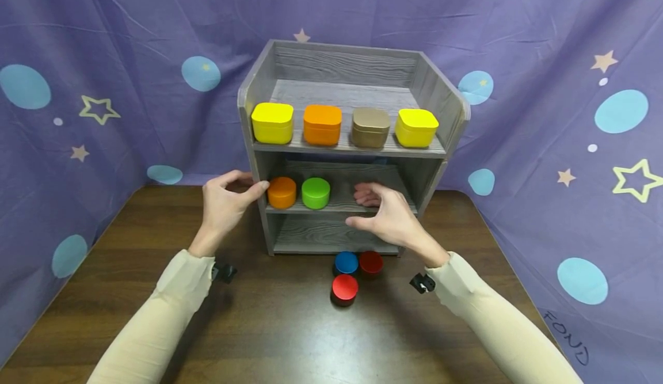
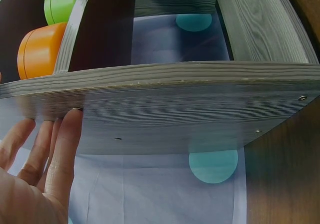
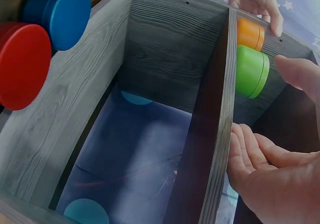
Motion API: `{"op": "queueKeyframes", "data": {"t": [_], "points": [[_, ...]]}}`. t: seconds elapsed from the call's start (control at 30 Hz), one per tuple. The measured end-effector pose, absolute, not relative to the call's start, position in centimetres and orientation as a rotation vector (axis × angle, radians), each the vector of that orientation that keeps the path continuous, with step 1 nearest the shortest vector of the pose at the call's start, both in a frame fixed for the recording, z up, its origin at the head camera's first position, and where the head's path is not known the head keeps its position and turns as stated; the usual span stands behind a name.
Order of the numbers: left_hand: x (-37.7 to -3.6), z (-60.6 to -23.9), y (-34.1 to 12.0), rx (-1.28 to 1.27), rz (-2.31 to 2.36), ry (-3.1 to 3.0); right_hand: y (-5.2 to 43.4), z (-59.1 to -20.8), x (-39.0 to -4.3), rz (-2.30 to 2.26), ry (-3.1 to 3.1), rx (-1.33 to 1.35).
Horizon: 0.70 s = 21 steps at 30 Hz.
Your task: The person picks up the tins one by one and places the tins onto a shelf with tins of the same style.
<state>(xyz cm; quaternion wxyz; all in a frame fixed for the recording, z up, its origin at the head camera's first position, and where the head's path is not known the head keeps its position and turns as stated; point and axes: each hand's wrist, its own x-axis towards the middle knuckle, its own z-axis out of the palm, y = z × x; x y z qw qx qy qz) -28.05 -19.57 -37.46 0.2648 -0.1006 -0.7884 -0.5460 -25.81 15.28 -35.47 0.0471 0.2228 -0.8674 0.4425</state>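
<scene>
I see green round tin on middle shelf, 9 o'clock from right hand, fingers released (round lid, no long axis). Left hand: straight fingers touch side panel, orange round tin just beside, 3 o'clock.

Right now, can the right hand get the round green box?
Probably yes. The right hand looks empty and is at the same middle shelf as the round green box, and nothing seems to stand between them.
</scene>
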Motion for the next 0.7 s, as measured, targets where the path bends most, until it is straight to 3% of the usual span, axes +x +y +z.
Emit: {"op": "queueKeyframes", "data": {"t": [0.7], "points": [[-27.9, -37.4, -19.6, -0.249, -1.468, -2.148, 18.7, -38.4, -22.1, 1.318, -2.612, 0.613]]}}
